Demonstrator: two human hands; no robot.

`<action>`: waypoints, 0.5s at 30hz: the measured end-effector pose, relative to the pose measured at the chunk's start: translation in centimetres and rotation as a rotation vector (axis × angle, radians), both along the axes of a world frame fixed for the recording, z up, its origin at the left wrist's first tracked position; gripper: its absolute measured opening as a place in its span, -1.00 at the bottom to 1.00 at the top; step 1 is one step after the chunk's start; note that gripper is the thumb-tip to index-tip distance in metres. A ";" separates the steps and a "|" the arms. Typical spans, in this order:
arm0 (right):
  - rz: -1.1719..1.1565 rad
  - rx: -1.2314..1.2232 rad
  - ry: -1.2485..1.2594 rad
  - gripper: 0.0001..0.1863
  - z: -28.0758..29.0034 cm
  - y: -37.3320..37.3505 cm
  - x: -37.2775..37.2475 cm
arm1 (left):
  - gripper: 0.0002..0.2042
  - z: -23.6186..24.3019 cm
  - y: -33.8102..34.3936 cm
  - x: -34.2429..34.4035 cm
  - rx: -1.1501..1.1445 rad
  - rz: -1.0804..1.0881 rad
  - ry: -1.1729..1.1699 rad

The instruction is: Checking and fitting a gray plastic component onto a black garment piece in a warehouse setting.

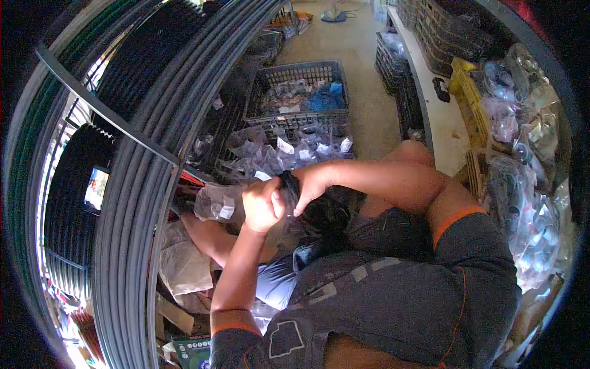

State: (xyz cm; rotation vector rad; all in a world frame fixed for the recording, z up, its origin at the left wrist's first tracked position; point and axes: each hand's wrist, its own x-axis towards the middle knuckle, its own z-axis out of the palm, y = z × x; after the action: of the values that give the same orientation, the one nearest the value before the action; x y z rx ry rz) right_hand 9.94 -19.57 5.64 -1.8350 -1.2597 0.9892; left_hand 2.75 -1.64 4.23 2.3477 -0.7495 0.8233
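My left hand (263, 206) is closed in a fist in front of my body, gripping one end of a black, limp thing that looks like cloth or thin plastic (287, 181). Right beside it, my right hand (312, 183) bends down over the same black material, thumb and fingers curled around it. A dark crumpled heap (326, 215) hangs or lies below my hands, over my lap; whether it is one piece with what I hold, I cannot tell. Just beyond are several clear plastic bags with white labels (295, 147).
A black crate (341, 114) holding bagged items and a blue bag stands ahead. Coils of dark hose or pipe (132, 203) rise on a metal rack at the left. To the right, a shelf (439, 117) carries a yellow crate (470, 101) and bagged fittings (534, 221).
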 end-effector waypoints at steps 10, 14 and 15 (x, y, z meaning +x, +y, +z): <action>-0.585 0.054 -0.461 -0.64 -0.5 2.0 -2.3 | -0.44 -6.7 -0.6 0.6 -0.879 0.226 0.503; -0.456 0.209 -0.479 -0.35 0.0 1.7 -2.3 | -0.50 -9.8 1.9 2.1 -1.544 0.094 0.653; -0.237 0.326 -0.735 -0.29 0.2 1.5 -2.3 | -0.50 -10.4 3.0 2.3 -1.506 -0.086 0.705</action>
State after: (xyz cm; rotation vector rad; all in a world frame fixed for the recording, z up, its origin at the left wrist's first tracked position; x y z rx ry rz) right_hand 7.66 -18.11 5.80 -2.0796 -1.4493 -0.0554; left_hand 5.08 1.39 -6.14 1.0306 0.1425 0.2277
